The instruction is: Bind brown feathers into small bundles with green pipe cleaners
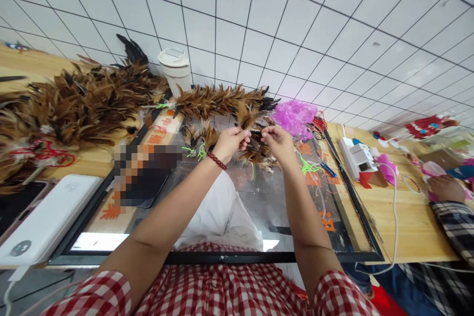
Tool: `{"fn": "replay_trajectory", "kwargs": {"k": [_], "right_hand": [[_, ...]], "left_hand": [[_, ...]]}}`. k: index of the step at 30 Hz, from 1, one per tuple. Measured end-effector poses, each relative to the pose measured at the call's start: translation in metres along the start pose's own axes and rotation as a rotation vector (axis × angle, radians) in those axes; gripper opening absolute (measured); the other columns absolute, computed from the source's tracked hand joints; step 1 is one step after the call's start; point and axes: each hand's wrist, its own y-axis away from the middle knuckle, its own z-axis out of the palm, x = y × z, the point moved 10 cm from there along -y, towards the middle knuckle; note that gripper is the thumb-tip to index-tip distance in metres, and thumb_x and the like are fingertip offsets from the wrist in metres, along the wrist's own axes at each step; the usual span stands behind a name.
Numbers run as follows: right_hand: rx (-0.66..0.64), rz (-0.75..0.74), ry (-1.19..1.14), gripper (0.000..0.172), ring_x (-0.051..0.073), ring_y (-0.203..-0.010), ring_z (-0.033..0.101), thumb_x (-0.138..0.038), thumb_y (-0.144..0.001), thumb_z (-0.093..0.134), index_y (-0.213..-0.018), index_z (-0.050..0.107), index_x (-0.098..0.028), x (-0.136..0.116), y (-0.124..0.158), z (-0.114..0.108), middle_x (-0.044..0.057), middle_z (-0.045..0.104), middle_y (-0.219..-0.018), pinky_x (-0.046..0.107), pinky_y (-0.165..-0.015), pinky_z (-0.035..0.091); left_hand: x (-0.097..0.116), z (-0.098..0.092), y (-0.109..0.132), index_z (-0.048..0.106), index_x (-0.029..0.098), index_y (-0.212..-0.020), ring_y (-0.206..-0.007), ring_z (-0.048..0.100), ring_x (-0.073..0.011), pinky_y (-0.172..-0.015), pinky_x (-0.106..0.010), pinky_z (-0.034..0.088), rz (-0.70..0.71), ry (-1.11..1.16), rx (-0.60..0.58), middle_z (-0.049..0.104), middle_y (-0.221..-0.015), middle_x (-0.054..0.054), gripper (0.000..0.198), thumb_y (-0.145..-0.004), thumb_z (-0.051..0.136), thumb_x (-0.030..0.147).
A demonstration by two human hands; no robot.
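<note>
My left hand [230, 142] and my right hand [278, 142] are raised together over a glass-topped work surface [344, 202]. Both pinch a small bunch of brown feathers [247, 117] between their fingertips. A red bead bracelet [217, 160] sits on my left wrist. More loose brown feathers [255, 153] lie just below the hands. A long finished string of brown feathers [218, 101] stretches along the wall behind them.
A big heap of brown and black feathers [74, 103] fills the left. A white cup [176, 69] stands by the wall, a white power bank [48, 217] at lower left. Pink plastic [294, 117], green ties [309, 165] and another person's hand [446, 187] lie right.
</note>
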Motion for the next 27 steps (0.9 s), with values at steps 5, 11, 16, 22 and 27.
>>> {"fn": "replay_trajectory", "kwargs": {"k": [5, 11, 16, 22, 27], "right_hand": [[-0.352, -0.107, 0.753, 0.020, 0.019, -0.080, 0.061, -0.020, -0.072, 0.067, -0.091, 0.072, -0.022, 0.008, 0.011, 0.033, 0.006, 0.063, -0.088, 0.030, -0.073, 0.044], [-0.163, -0.101, 0.606, 0.015, 0.017, -0.074, 0.059, -0.021, -0.078, 0.057, -0.080, 0.072, -0.020, 0.007, -0.001, 0.001, 0.005, 0.066, -0.078, 0.028, -0.071, 0.043], [0.098, 0.039, 0.202, 0.020, 0.015, -0.058, 0.053, -0.036, -0.076, 0.060, -0.079, 0.069, -0.018, 0.018, -0.006, -0.050, 0.001, 0.063, -0.062, 0.027, -0.059, 0.040], [-0.145, 0.130, -0.101, 0.023, 0.008, -0.052, 0.044, -0.039, -0.069, 0.069, -0.070, 0.064, -0.017, 0.015, 0.002, -0.026, -0.003, 0.055, -0.058, 0.023, -0.053, 0.034], [-0.305, 0.157, -0.115, 0.024, 0.008, -0.052, 0.045, -0.038, -0.068, 0.071, -0.069, 0.063, -0.016, 0.007, 0.010, -0.011, -0.004, 0.054, -0.058, 0.022, -0.053, 0.035]], "left_hand": [[0.010, -0.015, -0.003, 0.062, 0.011, -0.077, -0.044, 0.052, -0.0061, -0.042, -0.018, 0.040, 0.003, 0.128, 0.049, 0.063, -0.064, -0.002, 0.015, -0.079, 0.067, 0.026], [0.021, -0.026, -0.005, 0.061, 0.011, -0.075, -0.042, 0.043, -0.0020, -0.041, -0.013, 0.032, 0.012, 0.324, 0.073, 0.052, -0.054, 0.004, 0.013, -0.077, 0.069, 0.021], [0.019, -0.026, -0.007, 0.061, 0.010, -0.077, -0.046, 0.048, -0.0024, -0.045, -0.013, 0.038, 0.001, 0.371, 0.077, 0.055, -0.056, 0.002, 0.007, -0.081, 0.064, 0.016], [0.008, -0.019, -0.006, 0.061, 0.010, -0.077, -0.049, 0.055, -0.0048, -0.048, -0.015, 0.044, -0.047, 0.328, 0.046, 0.062, -0.063, -0.002, 0.008, -0.082, 0.062, 0.016], [0.008, -0.023, -0.007, 0.061, 0.011, -0.079, -0.055, 0.060, -0.0067, -0.051, -0.018, 0.047, -0.041, 0.303, 0.060, 0.067, -0.074, -0.004, 0.008, -0.081, 0.065, 0.018]]}}
